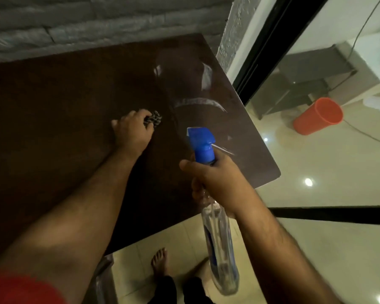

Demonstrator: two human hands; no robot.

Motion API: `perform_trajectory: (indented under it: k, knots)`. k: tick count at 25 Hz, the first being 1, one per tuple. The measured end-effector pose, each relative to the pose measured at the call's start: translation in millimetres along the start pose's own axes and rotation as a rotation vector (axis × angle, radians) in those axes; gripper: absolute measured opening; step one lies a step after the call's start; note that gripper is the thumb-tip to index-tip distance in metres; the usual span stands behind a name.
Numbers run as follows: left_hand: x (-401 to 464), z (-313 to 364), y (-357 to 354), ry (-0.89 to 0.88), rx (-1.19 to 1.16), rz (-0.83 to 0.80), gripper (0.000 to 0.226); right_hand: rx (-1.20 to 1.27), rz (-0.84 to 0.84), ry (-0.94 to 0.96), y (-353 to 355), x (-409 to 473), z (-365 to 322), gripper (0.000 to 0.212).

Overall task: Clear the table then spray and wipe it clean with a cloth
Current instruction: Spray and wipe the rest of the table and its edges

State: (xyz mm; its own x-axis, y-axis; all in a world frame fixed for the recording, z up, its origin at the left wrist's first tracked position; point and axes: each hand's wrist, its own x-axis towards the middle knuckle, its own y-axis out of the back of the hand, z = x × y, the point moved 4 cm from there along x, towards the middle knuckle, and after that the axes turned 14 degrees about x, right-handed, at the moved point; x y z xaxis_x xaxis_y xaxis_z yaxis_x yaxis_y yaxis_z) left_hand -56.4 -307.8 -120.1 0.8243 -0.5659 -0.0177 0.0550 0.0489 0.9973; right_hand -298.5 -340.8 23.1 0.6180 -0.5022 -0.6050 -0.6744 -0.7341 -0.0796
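Observation:
A dark brown table (53, 110) fills the left and middle of the head view, with pale wet streaks near its right edge. My left hand (133, 130) presses down on the tabletop, closed around a bunched patterned cloth (154, 120) that sticks out past the fingers. My right hand (215, 183) grips the neck of a clear spray bottle (219, 244) with a blue trigger head (201, 143). The bottle hangs over the table's near right corner, nozzle facing the table.
A grey stone wall runs behind the table. To the right stands a glass partition with black frames; an orange bucket (319, 116) lies tilted on the floor beyond it. Glossy tiled floor and my bare foot (159, 260) show below the table's near edge.

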Motion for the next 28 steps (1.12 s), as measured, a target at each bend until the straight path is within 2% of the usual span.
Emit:
perform_trajectory:
  k: [2,6,8,11,14,17,19,21,25,28]
  knots:
    - [-14,22,1,-0.067,-0.007,-0.03,0.03,-0.003,0.004,-0.017,3,8,0,0.025]
    - [-129,22,-2,-0.436,-0.059,-0.031,0.028,-0.005,-0.061,-0.025,13,22,0,0.021]
    - [-117,1,1,-0.403,-0.039,0.009,0.032,0.021,-0.1,-0.049,19,24,-1,0.022]
    - [-8,-1,3,-0.153,0.066,0.115,0.032,-0.002,-0.147,-0.035,29,34,-10,0.025]
    - [62,33,2,-0.003,0.047,0.035,0.03,-0.016,-0.161,0.014,41,53,-27,0.022]
    - [20,55,-3,-0.11,0.038,0.039,0.03,-0.058,-0.155,0.028,54,67,-41,0.021]
    - [-24,41,0,-0.181,0.009,0.058,0.032,-0.091,-0.175,0.009,58,71,-46,0.025]
    - [-32,23,2,-0.2,0.024,0.04,0.035,-0.105,-0.218,-0.012,59,81,-51,0.026]
    - [49,14,3,-0.065,0.057,0.083,0.027,-0.137,-0.264,-0.011,54,114,-73,0.028]
    - [120,40,0,-0.11,0.054,0.071,0.031,-0.123,-0.274,-0.005,45,139,-95,0.029]
